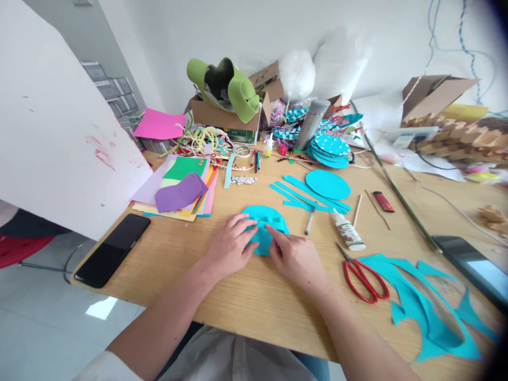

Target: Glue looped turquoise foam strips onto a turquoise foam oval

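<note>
A blue felt oval (262,246) lies flat on the wooden table, with small raised blue pieces across its upper middle. My left hand (232,244) rests on its left side, fingers spread and lying flat, holding nothing. The index finger of my right hand (296,259) points onto the felt near the raised pieces, while the other fingers are curled under; whether they hold anything is hidden. Beyond the oval are blue strips (296,196) and a second blue oval (327,184). A pen (310,219) and a white glue bottle (349,230) lie to the right.
Red-handled scissors (365,280) and blue felt scraps (428,312) lie at the right. A black phone (113,251) is by the left edge, near stacked coloured sheets (180,193). A grey bottle (312,124) and a cardboard box (222,116) stand at the back.
</note>
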